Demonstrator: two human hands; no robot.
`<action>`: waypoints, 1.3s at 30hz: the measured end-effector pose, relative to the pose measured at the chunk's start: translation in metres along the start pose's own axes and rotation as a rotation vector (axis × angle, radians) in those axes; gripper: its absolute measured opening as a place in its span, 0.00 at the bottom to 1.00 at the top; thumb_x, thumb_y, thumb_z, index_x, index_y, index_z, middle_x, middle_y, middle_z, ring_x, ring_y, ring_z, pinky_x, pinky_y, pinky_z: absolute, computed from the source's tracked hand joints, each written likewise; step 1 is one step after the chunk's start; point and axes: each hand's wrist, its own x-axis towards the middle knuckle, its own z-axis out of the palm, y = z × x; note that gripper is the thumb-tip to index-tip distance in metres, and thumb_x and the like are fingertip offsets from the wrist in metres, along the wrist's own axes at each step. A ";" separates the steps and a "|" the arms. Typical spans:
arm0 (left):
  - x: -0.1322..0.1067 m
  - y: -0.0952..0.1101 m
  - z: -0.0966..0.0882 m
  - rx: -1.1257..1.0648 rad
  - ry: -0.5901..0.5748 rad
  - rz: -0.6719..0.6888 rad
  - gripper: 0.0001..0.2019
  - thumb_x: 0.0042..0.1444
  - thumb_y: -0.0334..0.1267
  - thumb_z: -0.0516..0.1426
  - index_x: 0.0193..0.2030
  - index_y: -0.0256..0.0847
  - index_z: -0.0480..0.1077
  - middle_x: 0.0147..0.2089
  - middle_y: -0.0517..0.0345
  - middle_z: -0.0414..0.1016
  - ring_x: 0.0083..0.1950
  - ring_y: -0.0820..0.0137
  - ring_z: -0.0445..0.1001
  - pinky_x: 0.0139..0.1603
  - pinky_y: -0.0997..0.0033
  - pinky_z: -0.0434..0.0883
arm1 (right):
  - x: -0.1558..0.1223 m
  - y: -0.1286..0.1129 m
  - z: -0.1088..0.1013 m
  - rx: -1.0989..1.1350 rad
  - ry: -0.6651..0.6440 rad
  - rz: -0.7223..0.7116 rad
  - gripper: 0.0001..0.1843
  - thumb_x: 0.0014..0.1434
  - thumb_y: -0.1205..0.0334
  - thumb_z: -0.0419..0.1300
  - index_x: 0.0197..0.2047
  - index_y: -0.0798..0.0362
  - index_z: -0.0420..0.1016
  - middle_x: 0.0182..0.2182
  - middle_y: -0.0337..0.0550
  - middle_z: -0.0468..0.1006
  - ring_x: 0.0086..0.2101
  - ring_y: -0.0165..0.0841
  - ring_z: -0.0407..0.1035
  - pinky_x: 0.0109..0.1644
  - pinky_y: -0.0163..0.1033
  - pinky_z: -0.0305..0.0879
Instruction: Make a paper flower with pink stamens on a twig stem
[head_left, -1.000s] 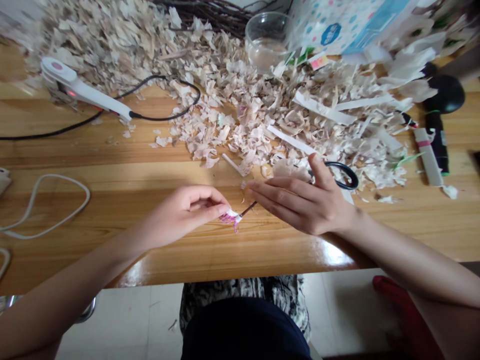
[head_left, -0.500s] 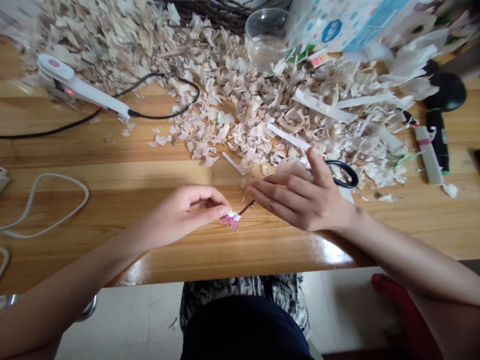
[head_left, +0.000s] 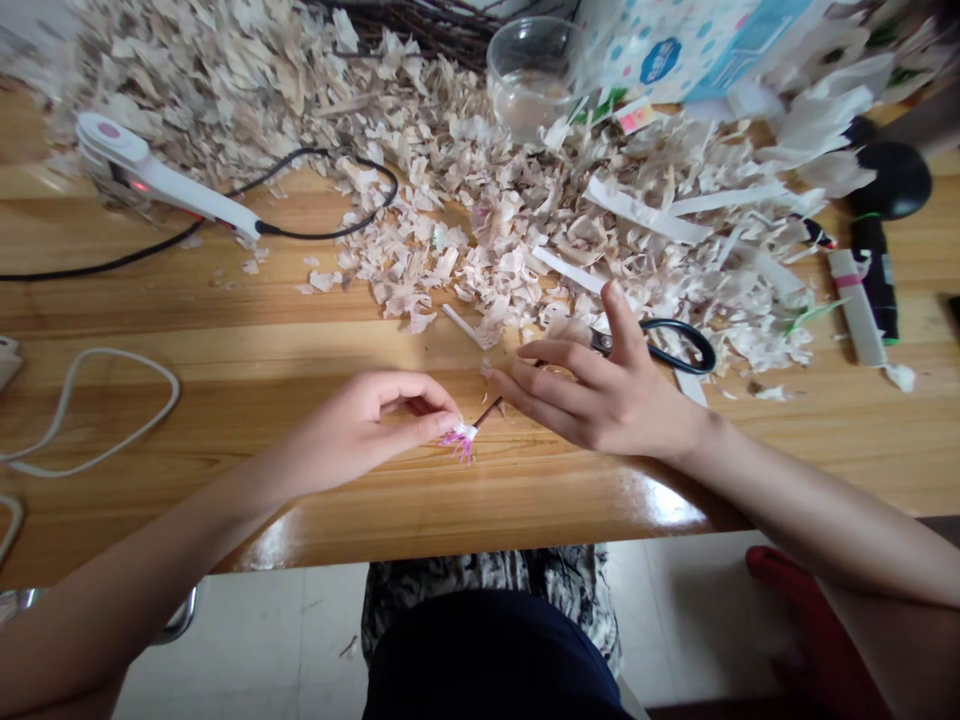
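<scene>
Low over the table's near half, my left hand (head_left: 375, 425) pinches the white wrapped base of a small handmade flower (head_left: 459, 440) between thumb and fingertips. Pink thread-like stamens fan out below the white part. Its thin brown stem (head_left: 489, 410) runs up and right to the fingers of my right hand (head_left: 600, 400). That hand is stretched out, thumb raised and fingers slightly apart, resting against the stem; its grip underneath is hidden. Just behind the right hand lies a pair of black-handled scissors (head_left: 682, 345), with its blades partly covered.
Pale dried petals (head_left: 420, 200) are heaped across the back. A white heated tool (head_left: 161, 180) with a red light and black cord lies at left. Behind stand a clear plastic cup (head_left: 529, 85) and a tissue pack (head_left: 637, 50). A glue stick (head_left: 855, 310) lies at right.
My right hand has shifted slightly left, its fingers spreading and sliding along the stem. More of the scissors now shows. My left hand holds its place on the flower.
</scene>
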 end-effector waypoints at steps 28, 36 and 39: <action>0.001 0.003 0.003 -0.010 -0.007 -0.033 0.07 0.58 0.39 0.56 0.36 0.40 0.72 0.36 0.60 0.77 0.40 0.71 0.74 0.45 0.71 0.70 | -0.005 -0.003 0.000 -0.001 0.051 -0.024 0.11 0.62 0.70 0.57 0.46 0.49 0.74 0.38 0.35 0.79 0.43 0.31 0.69 0.65 0.60 0.48; 0.000 0.003 0.004 -0.011 -0.006 -0.039 0.07 0.58 0.40 0.56 0.36 0.39 0.73 0.36 0.61 0.77 0.40 0.72 0.74 0.44 0.73 0.70 | -0.004 -0.004 0.000 0.006 0.042 -0.031 0.10 0.62 0.69 0.57 0.46 0.51 0.73 0.38 0.35 0.79 0.42 0.31 0.69 0.66 0.60 0.45; 0.001 0.003 0.004 -0.014 -0.007 -0.042 0.07 0.58 0.40 0.56 0.36 0.39 0.73 0.36 0.61 0.76 0.39 0.72 0.74 0.44 0.73 0.70 | -0.003 -0.004 0.000 0.006 0.046 -0.027 0.09 0.62 0.69 0.57 0.46 0.51 0.74 0.38 0.35 0.79 0.42 0.30 0.69 0.65 0.60 0.48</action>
